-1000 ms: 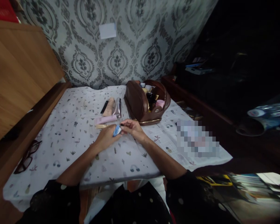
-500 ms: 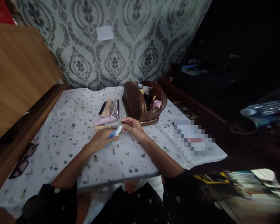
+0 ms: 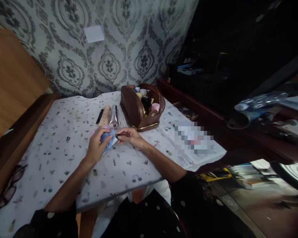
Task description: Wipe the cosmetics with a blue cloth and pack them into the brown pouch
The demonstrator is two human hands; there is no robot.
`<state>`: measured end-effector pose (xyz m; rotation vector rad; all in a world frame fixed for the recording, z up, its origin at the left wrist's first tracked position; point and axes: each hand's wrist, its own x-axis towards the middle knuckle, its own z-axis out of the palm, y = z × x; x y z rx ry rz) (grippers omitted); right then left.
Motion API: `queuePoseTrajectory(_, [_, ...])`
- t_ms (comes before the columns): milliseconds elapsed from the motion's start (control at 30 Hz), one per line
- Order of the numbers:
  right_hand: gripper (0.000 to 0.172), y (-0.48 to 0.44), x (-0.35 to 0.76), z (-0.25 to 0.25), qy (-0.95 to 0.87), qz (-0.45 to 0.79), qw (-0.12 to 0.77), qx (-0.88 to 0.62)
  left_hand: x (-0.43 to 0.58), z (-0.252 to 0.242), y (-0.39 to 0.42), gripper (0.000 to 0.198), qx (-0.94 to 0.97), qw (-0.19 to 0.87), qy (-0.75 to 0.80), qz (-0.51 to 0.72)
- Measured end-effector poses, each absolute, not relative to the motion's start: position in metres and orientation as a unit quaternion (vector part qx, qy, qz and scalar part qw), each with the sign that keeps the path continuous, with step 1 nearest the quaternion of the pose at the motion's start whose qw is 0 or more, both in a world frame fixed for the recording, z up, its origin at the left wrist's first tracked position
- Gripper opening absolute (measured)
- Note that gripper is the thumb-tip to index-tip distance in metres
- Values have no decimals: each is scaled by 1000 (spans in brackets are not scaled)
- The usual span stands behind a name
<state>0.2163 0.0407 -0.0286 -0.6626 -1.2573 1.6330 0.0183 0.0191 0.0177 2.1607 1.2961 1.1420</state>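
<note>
Glasses (image 3: 12, 184) with dark rims lie at the near left edge of the surface (image 3: 79, 157), which wears a white printed cover; they sit farther left in our view than half a second ago, since it has swung right. Our left hand (image 3: 96, 144), flatter then, is now turned up with its thumb across a crumpled, fluffy blue cloth (image 3: 105, 136), its grip closed around it. Just beyond it we see a slim black item (image 3: 99, 116), a matte beige tube (image 3: 104, 116), a partly hidden pink tube (image 3: 109, 127) and a shiny, silvery tube (image 3: 114, 115). Between our hands, the small white item (image 3: 114, 140) shows less of its length than before. Our right hand (image 3: 131, 137) comes in from the right, fingertips pinching its dark end. Beyond that hand, the smooth, rounded brown bag (image 3: 132, 107) stands open, gold-zipped, filled with small containers.
</note>
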Motion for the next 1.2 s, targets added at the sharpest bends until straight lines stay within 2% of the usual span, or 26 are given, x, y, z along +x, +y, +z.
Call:
queuePoseTrajectory(167, [44, 42, 216, -33, -525, 653, 478, -265, 28, 14, 15, 15, 827, 173, 389, 367])
queuePoseTrajectory(400, [46, 42, 217, -34, -536, 643, 470, -278, 16, 21, 20, 17, 847, 180, 418, 275])
queuePoseTrajectory(733, [46, 43, 217, -33, -528, 634, 480, -299, -18, 25, 36, 24, 839, 285, 423, 190])
queuePoseTrajectory(867, [47, 43, 217, -30, -520, 627, 491, -309, -31, 27, 40, 26, 840, 296, 419, 174])
queuePoseTrajectory(1067, [44, 42, 216, -29, -540, 607, 492, -312, -3, 27, 25, 24, 836, 189, 407, 316])
queuePoseTrajectory(1200, [47, 41, 215, -30, -549, 611, 483, -305, 18, 18, 14, 20, 866, 111, 378, 308])
